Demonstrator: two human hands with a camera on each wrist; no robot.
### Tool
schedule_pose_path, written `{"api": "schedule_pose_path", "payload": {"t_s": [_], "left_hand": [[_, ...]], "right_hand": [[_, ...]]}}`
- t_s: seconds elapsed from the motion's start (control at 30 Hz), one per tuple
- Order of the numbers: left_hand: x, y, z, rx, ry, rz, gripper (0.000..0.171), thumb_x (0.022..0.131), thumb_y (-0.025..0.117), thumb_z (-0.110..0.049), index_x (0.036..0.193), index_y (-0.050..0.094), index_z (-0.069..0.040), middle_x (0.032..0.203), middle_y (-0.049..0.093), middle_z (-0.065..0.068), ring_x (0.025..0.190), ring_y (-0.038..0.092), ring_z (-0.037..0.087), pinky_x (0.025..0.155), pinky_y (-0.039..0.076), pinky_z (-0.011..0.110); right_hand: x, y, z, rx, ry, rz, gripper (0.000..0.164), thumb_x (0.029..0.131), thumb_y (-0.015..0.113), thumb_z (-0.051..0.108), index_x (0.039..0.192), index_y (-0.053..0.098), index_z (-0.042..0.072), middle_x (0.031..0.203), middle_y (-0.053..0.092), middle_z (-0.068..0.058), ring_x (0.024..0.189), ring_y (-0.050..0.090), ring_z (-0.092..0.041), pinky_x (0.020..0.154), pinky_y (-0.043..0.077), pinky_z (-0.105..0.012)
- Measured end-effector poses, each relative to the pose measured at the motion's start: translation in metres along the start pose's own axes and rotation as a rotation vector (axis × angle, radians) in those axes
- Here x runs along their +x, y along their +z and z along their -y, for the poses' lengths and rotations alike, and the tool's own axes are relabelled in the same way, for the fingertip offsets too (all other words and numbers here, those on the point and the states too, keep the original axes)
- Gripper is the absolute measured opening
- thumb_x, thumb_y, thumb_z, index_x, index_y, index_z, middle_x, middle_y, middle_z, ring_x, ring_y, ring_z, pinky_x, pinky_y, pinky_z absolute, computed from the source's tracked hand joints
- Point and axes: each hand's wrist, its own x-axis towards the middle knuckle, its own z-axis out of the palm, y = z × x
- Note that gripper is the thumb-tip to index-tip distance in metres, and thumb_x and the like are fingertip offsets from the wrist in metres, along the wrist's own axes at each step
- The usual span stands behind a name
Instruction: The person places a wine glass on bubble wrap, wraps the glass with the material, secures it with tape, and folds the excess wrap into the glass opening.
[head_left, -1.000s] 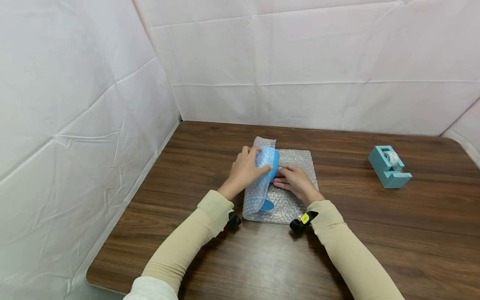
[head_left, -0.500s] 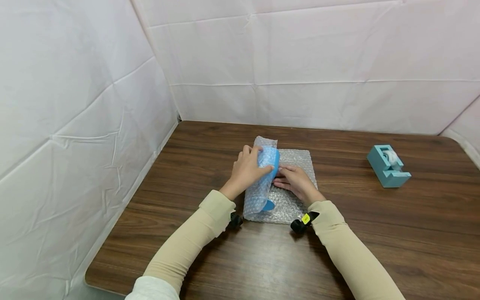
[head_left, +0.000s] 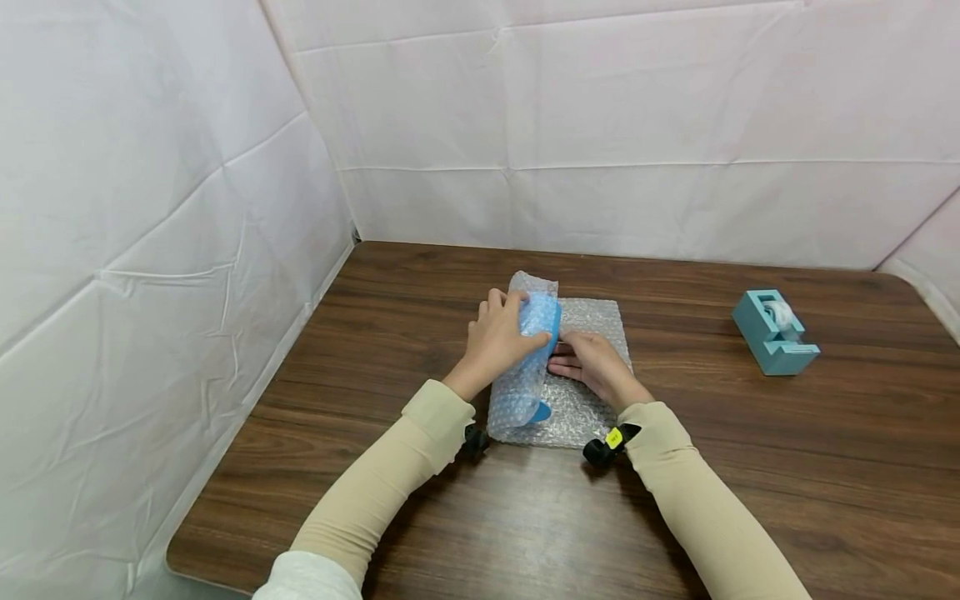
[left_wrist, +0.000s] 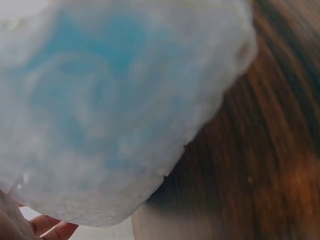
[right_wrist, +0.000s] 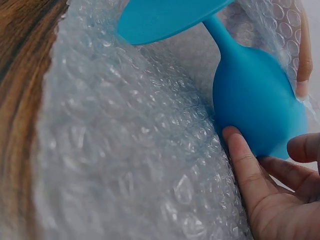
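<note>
A blue wine glass [right_wrist: 255, 95] lies on its side on a sheet of bubble wrap [head_left: 581, 400]. One flap of the wrap is folded over the glass from the left, and its round foot [head_left: 541, 412] sticks out toward me. My left hand [head_left: 495, 337] grips the covered bowl through the flap, thumb near the flap's edge. From the right, my right hand [head_left: 594, 364] reaches in; its mostly straight fingers [right_wrist: 245, 162] touch the underside of the bowl. In the left wrist view, cloudy wrap [left_wrist: 115, 115] hides most of the glass.
A teal tape dispenser [head_left: 783, 354] with a roll of clear tape stands at the right on the brown wooden table [head_left: 675, 500]. White cloth [head_left: 615, 108] hangs behind the table and along its left side.
My left hand has shifted slightly to the right with the covered glass and flap, so a little less of the foot shows. My right hand stays nearly in place.
</note>
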Motion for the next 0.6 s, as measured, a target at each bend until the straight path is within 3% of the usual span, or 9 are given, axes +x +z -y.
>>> {"api": "schedule_pose_path", "payload": {"t_s": [0.37,0.6], "left_hand": [[0.0005,0.0008,-0.0034,0.011,-0.001,0.004,0.067,0.084,0.07,-0.048,0.139,0.044,-0.018,0.129,0.039,0.01,0.111,0.043,0.026,0.085,0.041,0.045],[0.0014,0.0033,-0.0069,0.019,-0.001,0.003,0.066,0.084,0.071,-0.048,0.138,0.045,-0.021,0.133,0.038,0.01,0.116,0.042,0.027,0.086,0.041,0.046]], "right_hand": [[-0.0019,-0.0043,-0.0004,0.004,-0.028,0.005,0.048,0.104,0.041,0.02,0.145,0.034,-0.005,0.104,0.058,-0.005,0.086,0.064,-0.009,0.088,0.053,-0.026],[-0.0034,-0.0042,0.0026,0.013,0.003,-0.022,0.047,0.105,0.035,0.021,0.144,0.035,-0.005,0.113,0.052,-0.009,0.089,0.062,-0.01,0.091,0.052,-0.028]]}}
